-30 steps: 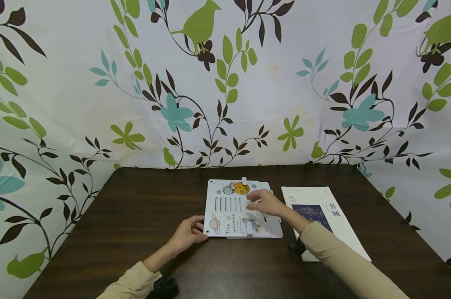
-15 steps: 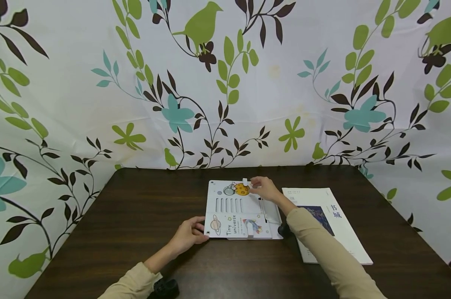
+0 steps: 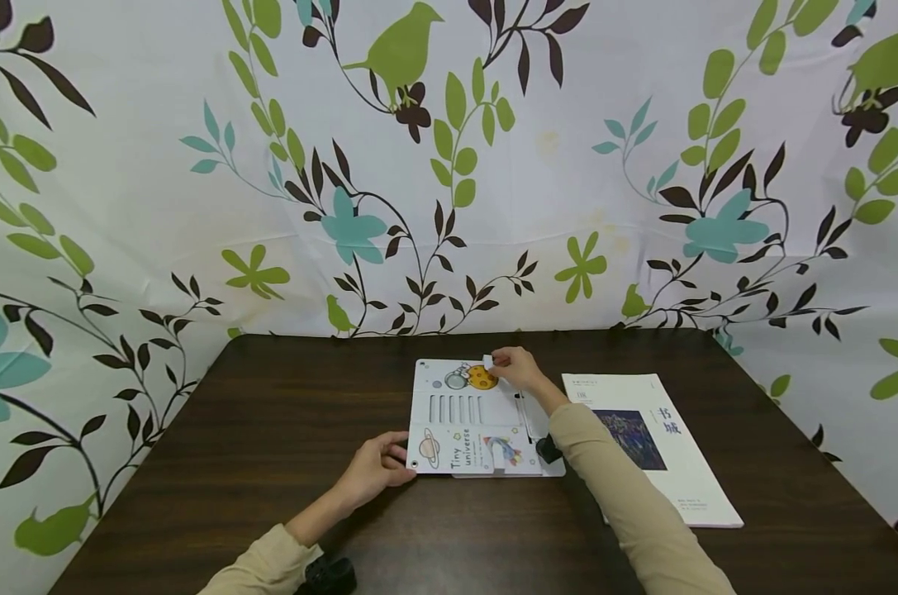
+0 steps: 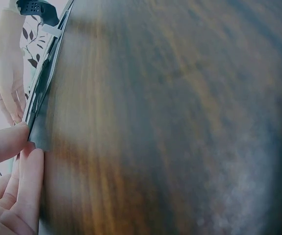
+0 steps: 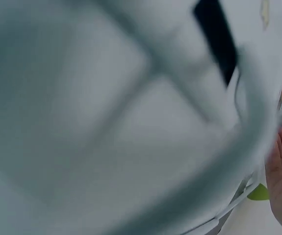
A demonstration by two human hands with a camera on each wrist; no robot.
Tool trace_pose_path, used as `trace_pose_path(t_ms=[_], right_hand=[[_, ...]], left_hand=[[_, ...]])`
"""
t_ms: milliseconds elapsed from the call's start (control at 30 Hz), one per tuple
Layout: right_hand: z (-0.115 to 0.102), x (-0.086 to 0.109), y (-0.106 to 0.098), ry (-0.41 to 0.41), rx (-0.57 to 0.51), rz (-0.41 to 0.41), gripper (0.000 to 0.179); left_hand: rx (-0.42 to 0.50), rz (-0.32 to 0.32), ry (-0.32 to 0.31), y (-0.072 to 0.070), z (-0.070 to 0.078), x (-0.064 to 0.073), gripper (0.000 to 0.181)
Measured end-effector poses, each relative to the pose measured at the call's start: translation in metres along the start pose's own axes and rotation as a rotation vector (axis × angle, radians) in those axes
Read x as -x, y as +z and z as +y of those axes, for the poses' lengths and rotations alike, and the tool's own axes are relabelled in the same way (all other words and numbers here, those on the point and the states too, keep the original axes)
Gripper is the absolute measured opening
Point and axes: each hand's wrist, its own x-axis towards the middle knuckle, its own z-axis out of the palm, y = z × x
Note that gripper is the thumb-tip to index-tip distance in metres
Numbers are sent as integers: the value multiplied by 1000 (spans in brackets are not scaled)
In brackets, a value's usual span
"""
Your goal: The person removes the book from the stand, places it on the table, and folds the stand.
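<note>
A white folding book stand (image 3: 456,392) printed with planets and "Tiny universe" lies flat on the dark table. My left hand (image 3: 374,471) pinches its lower left corner. The left wrist view shows thumb and fingers (image 4: 29,176) on opposite sides of the stand's thin edge (image 4: 41,73). At the top edge, my right hand (image 3: 519,369) pinches around a small white clip (image 3: 487,361). Blurred white panel fills most of the right wrist view, with the right hand's fingers (image 5: 278,156) at its far right. The right forearm covers part of the stand's right side.
To the right of the stand lies a white book (image 3: 697,471) with a dark blue picture on its cover, partly under the right sleeve (image 3: 612,487). A patterned cloth (image 3: 449,306) hangs behind the wooden table (image 3: 292,397).
My right hand has moved up from the stand's middle right to its top edge, then slightly left to the clip. The left hand keeps its place at the corner.
</note>
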Motion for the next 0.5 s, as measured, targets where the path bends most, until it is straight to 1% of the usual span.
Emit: trace_pose_path(t_ms=[33,100,133,200,267,333,367,433,500], right_hand=[[15,-9,5,-32,0,15,40],[35,-22,10,-39,10,13,41],[47,-28,13,-85,-1,25,42],[51,-35,15,-25,7,28,41],[25,-21,9,60,23,20,38],[5,-8,6,65,42,39,34],[-10,1,3,102,67,33,33],[-21,10,1,82,86,44,32],[-27,14,0,79,103,45,32]], left_hand=[[0,-1,1,0,0,0,60],[-3,-2,3,0,0,0,60],[-2,-2,4,0,0,0,60],[-5,0,5,1,1,0,60],[-6,3,2,1,0,-1,60],[-6,3,-2,1,0,-1,60],[-6,1,-2,1,0,-1,60],[-6,0,-1,1,0,0,60],[-8,0,2,0,0,0,60]])
